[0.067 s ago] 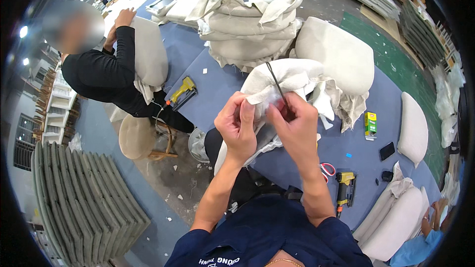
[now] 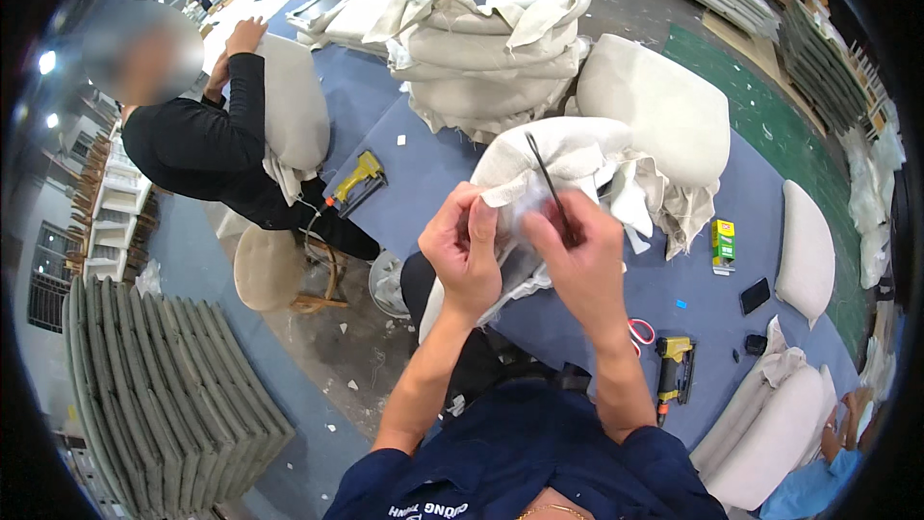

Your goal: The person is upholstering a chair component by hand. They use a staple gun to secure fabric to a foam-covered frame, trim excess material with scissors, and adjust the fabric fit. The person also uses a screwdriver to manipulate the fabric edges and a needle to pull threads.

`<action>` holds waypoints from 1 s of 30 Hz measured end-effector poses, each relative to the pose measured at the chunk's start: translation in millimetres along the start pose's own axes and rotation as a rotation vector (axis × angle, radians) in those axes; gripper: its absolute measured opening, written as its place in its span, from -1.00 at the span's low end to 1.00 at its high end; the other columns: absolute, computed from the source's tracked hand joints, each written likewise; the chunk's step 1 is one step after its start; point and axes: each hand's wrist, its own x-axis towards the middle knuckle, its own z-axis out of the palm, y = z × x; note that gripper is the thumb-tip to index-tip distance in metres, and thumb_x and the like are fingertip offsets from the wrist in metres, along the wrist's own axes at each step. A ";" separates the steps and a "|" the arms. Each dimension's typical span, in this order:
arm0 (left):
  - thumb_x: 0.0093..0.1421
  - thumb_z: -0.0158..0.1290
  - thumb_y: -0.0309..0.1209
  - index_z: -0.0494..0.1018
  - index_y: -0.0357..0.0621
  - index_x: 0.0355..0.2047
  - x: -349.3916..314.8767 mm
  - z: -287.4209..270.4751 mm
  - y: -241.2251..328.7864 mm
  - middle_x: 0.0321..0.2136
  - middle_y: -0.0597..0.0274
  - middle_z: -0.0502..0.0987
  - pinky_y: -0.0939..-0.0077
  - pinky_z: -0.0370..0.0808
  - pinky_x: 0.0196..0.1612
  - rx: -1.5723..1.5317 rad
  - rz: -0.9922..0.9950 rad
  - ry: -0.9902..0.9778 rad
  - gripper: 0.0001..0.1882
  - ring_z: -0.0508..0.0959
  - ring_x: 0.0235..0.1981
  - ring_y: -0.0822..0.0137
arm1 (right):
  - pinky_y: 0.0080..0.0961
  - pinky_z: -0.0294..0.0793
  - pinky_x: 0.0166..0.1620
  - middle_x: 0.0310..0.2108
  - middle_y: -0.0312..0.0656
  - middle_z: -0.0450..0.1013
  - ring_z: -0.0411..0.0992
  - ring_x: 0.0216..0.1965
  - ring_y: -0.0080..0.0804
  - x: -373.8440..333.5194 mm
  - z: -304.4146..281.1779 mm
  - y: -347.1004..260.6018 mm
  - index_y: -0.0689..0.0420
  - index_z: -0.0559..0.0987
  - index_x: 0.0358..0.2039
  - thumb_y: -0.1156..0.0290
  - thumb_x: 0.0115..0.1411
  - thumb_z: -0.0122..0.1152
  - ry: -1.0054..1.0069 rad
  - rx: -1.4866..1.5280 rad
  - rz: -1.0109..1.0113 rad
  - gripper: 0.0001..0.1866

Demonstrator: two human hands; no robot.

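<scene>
A cream, fabric-covered seat pad (image 2: 568,140) with loose cloth edges is tilted up in front of me, at the table's near edge. My left hand (image 2: 464,250) is closed on its fabric edge, thumb pressed against the cloth. Closed beside it, my right hand (image 2: 582,246) grips a slim dark rod-like tool (image 2: 545,173), which points up and slightly left over the pad. Its exact kind does not show. Whitish wadding (image 2: 527,200) shows between my hands, and my fingers partly hide it.
The blue-grey table (image 2: 616,303) carries a pile of cream pads (image 2: 486,63), two yellow staple guns (image 2: 358,178) (image 2: 674,366), red-handled scissors (image 2: 640,332), a green-yellow box (image 2: 723,246) and a phone (image 2: 755,296). A co-worker (image 2: 192,144) handles another pad (image 2: 294,106) at left.
The slim tool has tilted a little in my right hand, its lower part shifting right. My left hand keeps its hold on the fabric, and the view has shifted slightly.
</scene>
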 end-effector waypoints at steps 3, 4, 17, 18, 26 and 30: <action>0.43 0.01 -0.39 0.45 -0.31 -0.37 5.8 3.1 -1.2 -0.51 0.50 0.31 0.67 0.05 -0.48 0.030 0.024 0.030 -0.75 0.16 -0.50 0.66 | -0.56 0.15 -0.57 -0.70 -0.29 0.29 0.17 -0.66 -0.65 -26.3 -24.7 2.3 0.29 0.55 -0.44 0.38 0.35 0.19 -0.044 0.040 0.068 -0.74; 0.43 0.01 -0.39 0.45 -0.30 -0.37 5.2 -1.8 -2.4 -0.51 0.50 0.30 0.67 0.04 -0.48 0.047 0.012 0.030 -0.75 0.16 -0.50 0.67 | -0.56 0.14 -0.57 -0.70 -0.30 0.28 0.16 -0.66 -0.65 -34.6 -28.8 6.7 0.29 0.56 -0.43 0.37 0.37 0.16 -0.081 0.016 0.063 -0.73; 0.43 0.03 -0.39 0.45 -0.34 -0.35 1.0 2.1 -1.0 -0.51 0.48 0.33 0.66 0.07 -0.49 -0.026 0.004 0.003 -0.76 0.19 -0.51 0.67 | -0.57 0.20 -0.60 -0.78 -0.27 0.32 0.30 -0.73 -0.63 -28.2 -25.7 7.6 0.25 0.58 -0.53 0.29 0.40 0.16 -0.257 -0.094 -0.089 -0.62; 0.43 0.03 -0.40 0.46 -0.34 -0.35 -1.2 1.9 -1.0 -0.51 0.48 0.33 0.66 0.07 -0.49 -0.021 -0.002 0.002 -0.76 0.19 -0.51 0.66 | -0.57 0.20 -0.60 -0.78 -0.27 0.32 0.31 -0.73 -0.62 -28.3 -24.9 7.8 0.25 0.58 -0.54 0.29 0.40 0.16 -0.250 -0.081 -0.108 -0.62; 0.38 0.08 -0.40 0.47 -0.30 -0.36 -11.1 7.5 7.5 -0.54 0.35 0.40 0.62 0.20 -0.53 0.051 0.035 -0.010 -0.79 0.30 -0.56 0.60 | -0.57 0.19 -0.61 -0.78 -0.27 0.32 0.31 -0.74 -0.63 -23.7 -16.7 -3.9 0.25 0.60 -0.54 0.34 0.38 0.15 -0.224 -0.084 -0.052 -0.64; 0.31 0.13 -0.45 0.51 -0.29 -0.33 -25.9 30.7 36.8 -0.54 0.28 0.44 0.56 0.28 -0.53 0.133 0.154 0.001 -0.87 0.40 -0.57 0.44 | -0.59 0.25 -0.59 -0.74 -0.23 0.36 0.35 -0.70 -0.62 -32.1 -36.7 -24.2 0.27 0.60 -0.51 0.40 0.34 0.20 -0.144 -0.093 -0.138 -0.72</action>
